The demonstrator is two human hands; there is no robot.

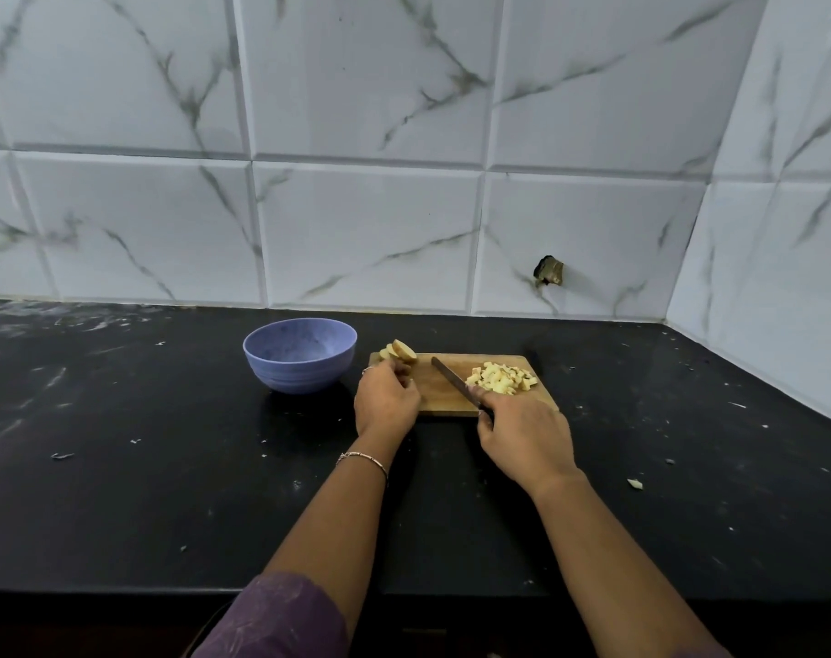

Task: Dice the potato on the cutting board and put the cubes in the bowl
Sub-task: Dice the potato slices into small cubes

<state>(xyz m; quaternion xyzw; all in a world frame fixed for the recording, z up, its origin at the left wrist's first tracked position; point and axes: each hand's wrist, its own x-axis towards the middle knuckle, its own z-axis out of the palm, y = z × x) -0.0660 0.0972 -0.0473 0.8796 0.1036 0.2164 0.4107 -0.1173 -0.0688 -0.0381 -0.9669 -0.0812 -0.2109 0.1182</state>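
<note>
Wooden rectangular cutting board [444, 396] is lying on the black stone counter [166, 467]. Your left hand [387, 396] is curling its fingers round the sliced pale potato [400, 351] at the board's 10 o'clock corner. Your right hand [523, 439] is gripping the dark-handled knife [454, 378], blade pointing to 11 o'clock. Pale yellow potato cubes [501, 378] are sitting piled at 3 o'clock. The round lilac-blue bowl [299, 368] is standing at 9 o'clock, off the board.
</note>
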